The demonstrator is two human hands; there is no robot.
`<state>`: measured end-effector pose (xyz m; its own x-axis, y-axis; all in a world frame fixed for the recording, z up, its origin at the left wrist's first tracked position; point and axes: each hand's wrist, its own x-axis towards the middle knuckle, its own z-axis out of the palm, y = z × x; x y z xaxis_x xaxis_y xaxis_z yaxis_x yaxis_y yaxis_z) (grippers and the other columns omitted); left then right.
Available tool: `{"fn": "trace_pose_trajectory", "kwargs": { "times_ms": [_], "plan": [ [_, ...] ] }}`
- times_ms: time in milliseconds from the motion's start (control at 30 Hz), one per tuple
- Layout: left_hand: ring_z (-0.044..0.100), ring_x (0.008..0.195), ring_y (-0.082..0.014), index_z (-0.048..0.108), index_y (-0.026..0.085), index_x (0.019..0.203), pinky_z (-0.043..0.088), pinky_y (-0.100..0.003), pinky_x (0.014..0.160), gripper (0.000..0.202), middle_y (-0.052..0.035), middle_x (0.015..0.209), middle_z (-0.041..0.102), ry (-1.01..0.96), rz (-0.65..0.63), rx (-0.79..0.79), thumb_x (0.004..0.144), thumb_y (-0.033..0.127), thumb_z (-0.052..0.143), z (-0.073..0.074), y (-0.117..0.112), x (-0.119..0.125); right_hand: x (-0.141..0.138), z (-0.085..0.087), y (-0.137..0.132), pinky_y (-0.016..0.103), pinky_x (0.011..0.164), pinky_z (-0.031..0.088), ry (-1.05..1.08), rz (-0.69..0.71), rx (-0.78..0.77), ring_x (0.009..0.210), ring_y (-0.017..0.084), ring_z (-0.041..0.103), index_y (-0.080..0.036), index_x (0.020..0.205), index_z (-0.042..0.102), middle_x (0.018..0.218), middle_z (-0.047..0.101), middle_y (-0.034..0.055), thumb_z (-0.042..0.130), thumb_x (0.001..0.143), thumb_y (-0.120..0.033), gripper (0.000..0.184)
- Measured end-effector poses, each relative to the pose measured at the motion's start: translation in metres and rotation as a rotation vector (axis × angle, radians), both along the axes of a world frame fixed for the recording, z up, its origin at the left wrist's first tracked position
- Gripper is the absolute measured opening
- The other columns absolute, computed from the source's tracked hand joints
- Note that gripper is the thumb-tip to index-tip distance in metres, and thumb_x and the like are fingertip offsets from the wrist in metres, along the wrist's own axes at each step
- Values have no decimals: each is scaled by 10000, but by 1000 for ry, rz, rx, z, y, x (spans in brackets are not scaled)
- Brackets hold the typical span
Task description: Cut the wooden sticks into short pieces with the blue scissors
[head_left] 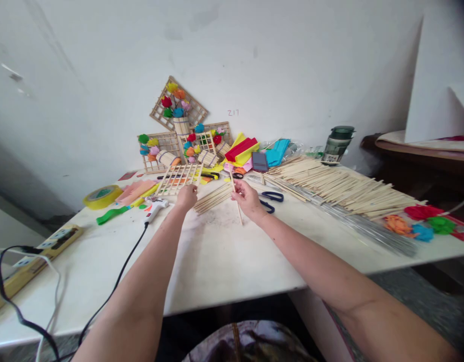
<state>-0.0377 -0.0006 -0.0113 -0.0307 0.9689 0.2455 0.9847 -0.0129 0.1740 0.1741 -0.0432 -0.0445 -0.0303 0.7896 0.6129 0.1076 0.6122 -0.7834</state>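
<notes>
**Slim pale wooden stick [232, 176] raised in the right hand [249, 198], over loose sticks**

Right hand: fingers clamped on the stick, which stands tilted, nearly upright, above the surface [224, 261]. The hold seems to be a light pinch, probably because so thin a piece needs only fingertip control.

Left hand [187, 196]: fingers curled together just beside the right edge of a pale wooden lattice panel [179, 179]. Cannot tell whether they grip anything; the hand hides the contact.

Between the hands, a flat row of thin tan wooden sticks [211, 199] lies roughly parallel, presumably so single pieces lift off easily. A larger heap of pale wooden sticks [330, 186] spreads to the right, with a bundle of thin grey wires [362, 229] along its near side.

Tools: white glue gun [157, 207] near the left forearm and dark-handled scissors [274, 196] near the right wrist, each likely placed for short reach.

Rear: a square wooden lattice with coloured paper flowers [201, 106] leans on the white wall [292, 65], which apparently props it up.
</notes>
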Motion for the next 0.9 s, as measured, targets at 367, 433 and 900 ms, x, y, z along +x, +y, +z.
{"fn": "trace_pose_trajectory", "kwargs": {
  "times_ms": [367,433,900],
  "plan": [
    [413,512,-62,521,126,804,339,-190,503,196,35,576,465,-1048,-453,-4,690,285,512,-14,-66,77,9,10,-4,197,465,398,101,-17,-222,478,78,477,-171,755,487,593,527,-37,516,706,-282,126],
    [390,505,-59,505,133,787,317,-188,485,183,42,572,447,-1039,-497,-30,690,288,516,-23,-69,84,11,11,-4,183,384,348,106,1,-225,393,68,414,-181,753,460,516,471,-66,501,725,-308,136],
    [385,441,-62,500,157,675,288,-188,439,153,56,508,456,-858,-428,-103,665,307,527,-35,-69,77,9,6,1,182,391,369,-43,23,-93,368,67,435,-192,755,451,482,460,-72,450,785,-364,174]
  ]
}}
